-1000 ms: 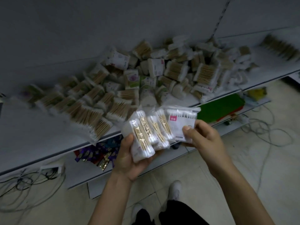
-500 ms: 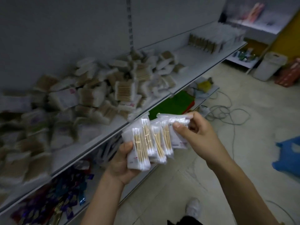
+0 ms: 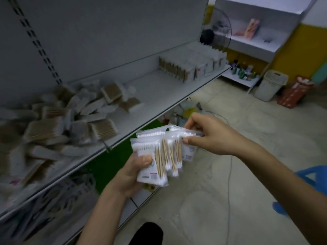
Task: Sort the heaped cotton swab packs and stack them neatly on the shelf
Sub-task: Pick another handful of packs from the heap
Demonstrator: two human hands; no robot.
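I hold a fanned bundle of several clear cotton swab packs (image 3: 159, 156) in front of the shelf edge. My left hand (image 3: 131, 175) grips the bundle from below, thumb across the front pack. My right hand (image 3: 210, 135) pinches the top edge of the rightmost pack. A blurred heap of loose swab packs (image 3: 58, 124) covers the left part of the white shelf (image 3: 155, 96). Further right on the same shelf stands a neat upright row of packs (image 3: 191, 66).
A lower shelf holds a green item (image 3: 109, 163) and coloured packets. Cables trail over the tiled floor (image 3: 230, 174). A white bin (image 3: 270, 84), a red box (image 3: 294, 93) and another white shelf unit (image 3: 251, 41) stand at the far right; a blue stool (image 3: 311, 179) is near my right arm.
The view has swung right along the shelf, so the heap now lies left and the neat row has come into view. Both hands keep hold of the bundle.
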